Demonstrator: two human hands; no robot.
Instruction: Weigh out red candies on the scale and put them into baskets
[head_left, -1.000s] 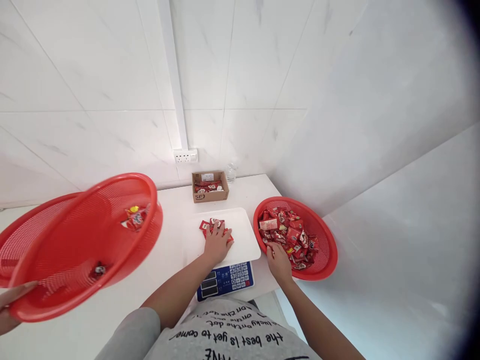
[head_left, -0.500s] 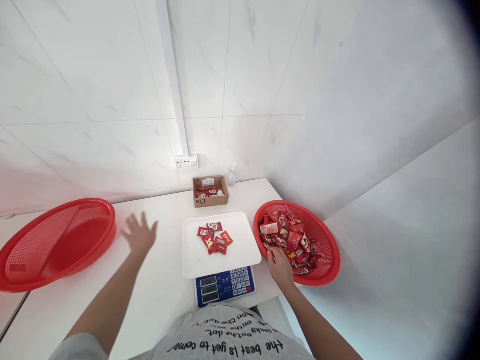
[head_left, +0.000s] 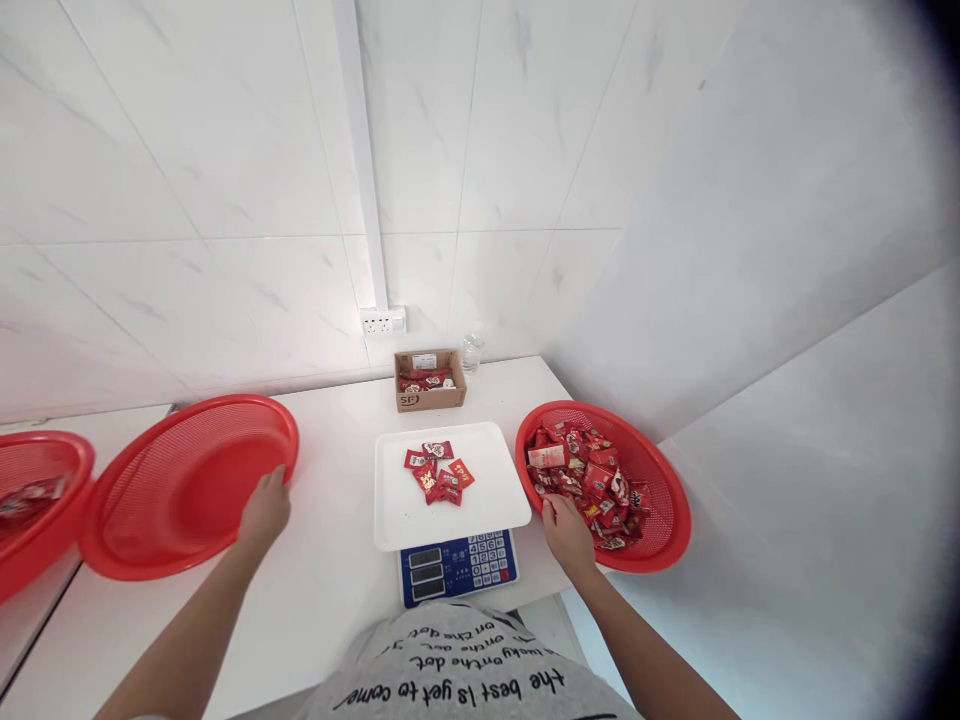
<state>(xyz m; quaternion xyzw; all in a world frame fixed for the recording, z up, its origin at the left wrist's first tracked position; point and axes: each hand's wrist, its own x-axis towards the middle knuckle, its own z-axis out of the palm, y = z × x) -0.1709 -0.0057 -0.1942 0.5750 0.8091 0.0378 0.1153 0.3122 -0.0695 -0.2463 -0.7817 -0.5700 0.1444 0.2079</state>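
Observation:
My left hand (head_left: pixel 265 514) is closed on the right rim of a red plastic basket (head_left: pixel 225 480) with mesh sides, and no packets show in it. My right hand (head_left: pixel 568 536) grips the near left rim of another red basket (head_left: pixel 671 510), which holds a heap of small red snack packets (head_left: pixel 581 480). Between the hands stands a digital scale (head_left: pixel 459 568) with a white tray (head_left: pixel 397 525) on top. Several red packets (head_left: pixel 439 474) lie loosely grouped on that tray.
A third red basket (head_left: pixel 45 555) with packets inside is cut off at the left edge. Behind the scale are a small cardboard box (head_left: pixel 431 400) of packets and a clear plastic container (head_left: pixel 472 353). A socket strip (head_left: pixel 383 321) is on the tiled wall.
My left hand, spread in the air before, has closed on the left basket's rim. That basket sits farther right, and a third basket has come into view. My right hand stays on its rim.

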